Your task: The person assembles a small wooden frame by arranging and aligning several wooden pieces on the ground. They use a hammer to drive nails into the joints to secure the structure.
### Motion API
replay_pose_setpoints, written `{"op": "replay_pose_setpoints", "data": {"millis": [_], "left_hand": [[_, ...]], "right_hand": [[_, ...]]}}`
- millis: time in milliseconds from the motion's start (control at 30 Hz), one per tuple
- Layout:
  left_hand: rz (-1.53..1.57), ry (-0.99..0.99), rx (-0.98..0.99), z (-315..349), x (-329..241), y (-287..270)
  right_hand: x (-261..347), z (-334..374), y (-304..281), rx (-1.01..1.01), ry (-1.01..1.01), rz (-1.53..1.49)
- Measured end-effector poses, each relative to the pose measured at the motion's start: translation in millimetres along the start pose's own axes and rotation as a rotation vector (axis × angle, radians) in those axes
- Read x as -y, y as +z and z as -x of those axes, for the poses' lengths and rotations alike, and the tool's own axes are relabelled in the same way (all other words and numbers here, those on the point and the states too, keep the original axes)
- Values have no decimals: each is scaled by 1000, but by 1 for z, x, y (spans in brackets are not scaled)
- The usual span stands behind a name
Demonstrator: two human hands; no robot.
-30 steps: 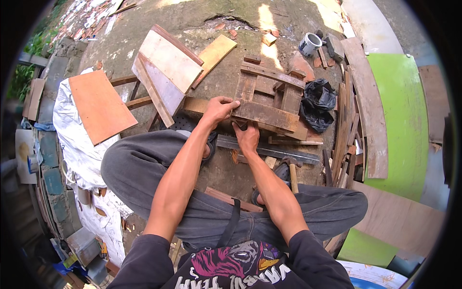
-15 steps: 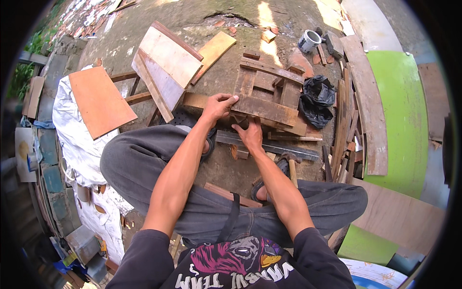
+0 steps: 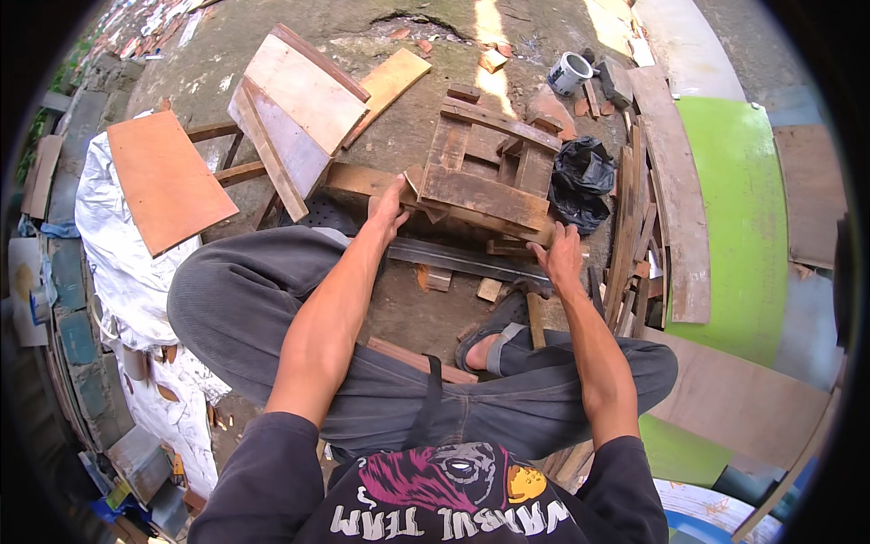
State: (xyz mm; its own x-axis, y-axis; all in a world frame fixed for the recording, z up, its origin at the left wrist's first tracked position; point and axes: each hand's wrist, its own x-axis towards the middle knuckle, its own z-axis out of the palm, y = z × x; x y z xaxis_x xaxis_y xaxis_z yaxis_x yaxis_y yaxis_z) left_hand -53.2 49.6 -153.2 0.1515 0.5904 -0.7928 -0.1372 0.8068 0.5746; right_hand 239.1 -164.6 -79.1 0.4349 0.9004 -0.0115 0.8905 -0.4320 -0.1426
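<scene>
A small, weathered wooden frame, like a low stool on its side (image 3: 485,197), rests on a thick wooden beam (image 3: 355,179) in front of me. My left hand (image 3: 388,210) is closed around the left end of the frame, thumb and fingers pressed on its edge. At the right front corner, my right hand (image 3: 559,258) grips the lower edge of the same frame, fingers bent. Below lies a long grey bar (image 3: 462,258) on the ground, with small wood offcuts (image 3: 489,289) beside it. A hammer with a wooden handle (image 3: 536,319) leans by my right foot.
To the left stand a panelled wooden piece (image 3: 304,100) and an orange board (image 3: 170,186) above a white sheet (image 3: 113,245). At the right are a black plastic bag (image 3: 580,186), a paint can (image 3: 569,74), stacked planks (image 3: 625,227) and a green panel (image 3: 734,208).
My hands have moved apart: the left slid left and down to the frame's left end, the right went from under its middle to its right corner. The frame now sits slightly turned.
</scene>
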Motion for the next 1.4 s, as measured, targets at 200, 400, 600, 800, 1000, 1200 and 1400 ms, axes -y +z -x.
{"op": "replay_pose_setpoints", "data": {"millis": [200,400,600,800,1000,1200,1400], "left_hand": [[61,41,91,5,-4,13],[55,38,105,-10,-4,4],[42,69,70,-7,-6,8],[11,32,101,-3,-5,7],[-18,30,116,17,-7,11],[-161,-31,80,21,-12,4],[-220,-23,-144,42,-27,18]], "right_hand": [[-31,-14,13,235,7,30],[-48,-17,24,192,-165,0],[-45,-9,27,187,-107,-44],[-47,-14,30,148,-125,-100],[-49,-11,42,38,-83,-68],[-38,-22,31,208,-26,-58],[-19,-27,-7,397,139,125]]}}
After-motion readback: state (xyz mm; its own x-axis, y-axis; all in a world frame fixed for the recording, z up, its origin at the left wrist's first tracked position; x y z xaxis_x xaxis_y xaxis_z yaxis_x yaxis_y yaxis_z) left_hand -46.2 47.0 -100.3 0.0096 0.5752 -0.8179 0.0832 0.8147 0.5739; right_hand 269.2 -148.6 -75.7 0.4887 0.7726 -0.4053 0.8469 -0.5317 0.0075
